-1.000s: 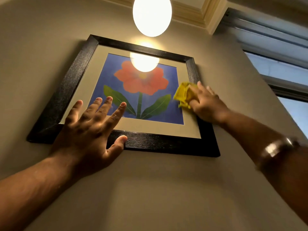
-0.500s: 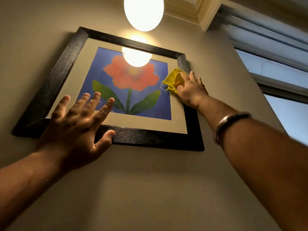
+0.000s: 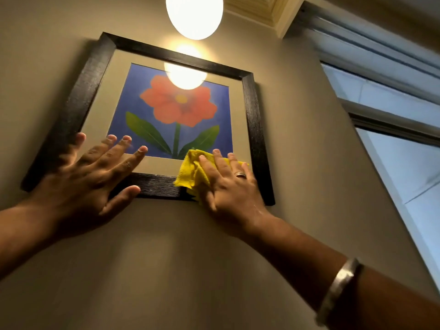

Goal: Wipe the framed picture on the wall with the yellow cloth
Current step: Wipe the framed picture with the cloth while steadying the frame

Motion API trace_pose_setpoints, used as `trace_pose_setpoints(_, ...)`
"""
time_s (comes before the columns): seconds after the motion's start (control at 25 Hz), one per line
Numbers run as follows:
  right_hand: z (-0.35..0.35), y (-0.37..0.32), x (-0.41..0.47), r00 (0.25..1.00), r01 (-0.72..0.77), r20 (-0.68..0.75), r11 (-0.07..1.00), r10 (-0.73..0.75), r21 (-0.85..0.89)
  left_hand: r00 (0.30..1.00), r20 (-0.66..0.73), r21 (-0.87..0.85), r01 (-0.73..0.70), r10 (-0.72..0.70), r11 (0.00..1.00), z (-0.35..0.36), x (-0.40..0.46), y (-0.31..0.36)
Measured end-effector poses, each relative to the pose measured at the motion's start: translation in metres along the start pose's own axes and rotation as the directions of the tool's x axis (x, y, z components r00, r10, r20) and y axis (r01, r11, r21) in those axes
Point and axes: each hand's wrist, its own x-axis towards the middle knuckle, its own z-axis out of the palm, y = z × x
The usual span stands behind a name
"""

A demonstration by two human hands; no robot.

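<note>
A framed picture (image 3: 252,110) with a black frame, a beige mat and a red flower on blue hangs on the beige wall above me. My left hand (image 3: 95,177) lies flat, fingers spread, on its lower left corner, across the mat and the bottom rail. My right hand (image 3: 228,184) presses the crumpled yellow cloth (image 3: 190,172) against the lower right corner, over the mat and the bottom rail. Part of the cloth is hidden under my palm.
A glowing globe lamp (image 3: 194,13) hangs just above the picture, and its glare reflects in the glass. A window (image 3: 390,129) with a grey frame runs down the right side. Bare wall (image 3: 166,258) lies below the frame.
My right hand has slid the cloth down from the upper part of the right side to the lower right corner. My left hand stays on the lower left corner.
</note>
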Motion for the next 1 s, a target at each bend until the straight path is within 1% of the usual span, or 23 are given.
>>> trace_pose_setpoints(0.08, 0.001, 0.009, -0.01, 0.999, -0.037, -0.017, 0.999, 0.037, -0.013, 0.999, 0.036, 0.006, 0.036, -0.036, 0.999, -0.008, -0.016, -0.035)
trace_pose_setpoints(0.12, 0.001, 0.009, -0.012, 0.996, -0.09, -0.018, 0.996, 0.09, -0.014, 0.998, 0.047, -0.005, 0.037, -0.037, 0.999, -0.012, -0.021, -0.045)
trace_pose_setpoints(0.2, 0.004, -0.013, -0.01, 0.979, -0.201, -0.025, 0.98, 0.201, 0.001, 0.998, 0.062, -0.049, 0.03, -0.027, 0.998, -0.017, -0.03, -0.05)
trace_pose_setpoints(0.24, 0.007, -0.031, -0.007, 0.98, -0.195, -0.045, 0.981, 0.195, 0.003, 0.998, 0.055, -0.084, 0.022, -0.018, 0.996, -0.018, -0.031, -0.048)
trace_pose_setpoints(0.28, 0.011, -0.053, -0.004, 0.992, -0.109, -0.066, 0.994, 0.109, -0.001, 0.999, 0.045, -0.113, 0.008, -0.003, 0.994, -0.018, -0.031, -0.045)
trace_pose_setpoints(0.32, 0.015, -0.075, -0.004, 0.996, 0.057, -0.074, 0.998, -0.059, -0.028, 0.999, 0.037, -0.138, -0.006, 0.011, 0.99, -0.017, -0.031, -0.043)
trace_pose_setpoints(0.36, 0.021, -0.093, -0.008, 0.967, 0.239, -0.068, 0.968, -0.245, -0.075, 0.999, 0.028, -0.158, -0.015, 0.02, 0.987, -0.017, -0.031, -0.044)
trace_pose_setpoints(0.4, 0.026, -0.101, -0.013, 0.921, 0.374, -0.065, 0.918, -0.384, -0.13, 0.999, 0.022, -0.176, -0.022, 0.026, 0.984, -0.018, -0.031, -0.046)
trace_pose_setpoints(0.44, 0.028, -0.098, -0.02, 0.889, 0.443, -0.047, 0.88, -0.456, -0.171, 0.999, 0.018, -0.188, -0.029, 0.033, 0.982, -0.019, -0.031, -0.049)
trace_pose_setpoints(0.48, 0.025, -0.084, -0.025, 0.878, 0.465, -0.025, 0.863, -0.478, -0.197, 0.999, 0.016, -0.195, -0.037, 0.041, 0.98, -0.019, -0.031, -0.05)
trace_pose_setpoints(0.56, 0.015, -0.055, -0.024, 0.906, 0.414, -0.01, 0.889, -0.424, -0.198, 0.998, 0.007, -0.2, -0.054, 0.056, 0.978, -0.017, -0.032, -0.051)
trace_pose_setpoints(0.6, 0.007, -0.047, -0.015, 0.936, 0.344, -0.016, 0.923, -0.352, -0.175, 0.998, 0.002, -0.204, -0.059, 0.06, 0.977, -0.016, -0.032, -0.051)
trace_pose_setpoints(0.64, 0.001, -0.047, -0.001, 0.964, 0.263, -0.021, 0.958, -0.267, -0.112, 0.998, 0.0, -0.21, -0.059, 0.061, 0.976, -0.016, -0.031, -0.051)
trace_pose_setpoints(0.68, -0.001, -0.055, 0.014, 0.975, 0.219, -0.025, 0.974, -0.221, -0.058, 0.998, 0.004, -0.216, -0.056, 0.058, 0.975, -0.016, -0.031, -0.052)
trace_pose_setpoints(0.72, 0.002, -0.067, 0.021, 0.975, 0.218, -0.033, 0.975, -0.219, -0.043, 0.998, 0.007, -0.221, -0.052, 0.055, 0.974, -0.016, -0.032, -0.052)
trace_pose_setpoints(0.76, 0.007, -0.079, 0.021, 0.967, 0.25, -0.039, 0.967, -0.252, -0.052, 0.999, 0.008, -0.221, -0.047, 0.05, 0.974, -0.016, -0.032, -0.053)
trace_pose_setpoints(0.8, 0.012, -0.08, 0.013, 0.947, 0.314, -0.045, 0.946, -0.319, -0.08, 0.999, 0.008, -0.217, -0.044, 0.047, 0.975, -0.016, -0.033, -0.053)
trace_pose_setpoints(0.84, 0.015, -0.073, 0.001, 0.921, 0.38, -0.049, 0.92, -0.385, -0.093, 0.999, 0.009, -0.21, -0.049, 0.052, 0.976, -0.016, -0.032, -0.052)
trace_pose_setpoints(0.88, 0.012, -0.059, -0.009, 0.913, 0.404, -0.031, 0.911, -0.408, -0.085, 0.998, 0.009, -0.202, -0.054, 0.057, 0.978, -0.016, -0.032, -0.052)
trace_pose_setpoints(0.92, 0.005, -0.045, -0.008, 0.922, 0.386, -0.004, 0.92, -0.387, -0.068, 0.998, 0.01, -0.196, -0.053, 0.056, 0.979, -0.016, -0.033, -0.052)
trace_pose_setpoints(1.0, -0.01, -0.034, 0.02, 0.975, 0.221, 0.012, 0.975, -0.221, 0.002, 0.999, 0.01, -0.182, -0.046, 0.049, 0.982, -0.016, -0.033, -0.051)
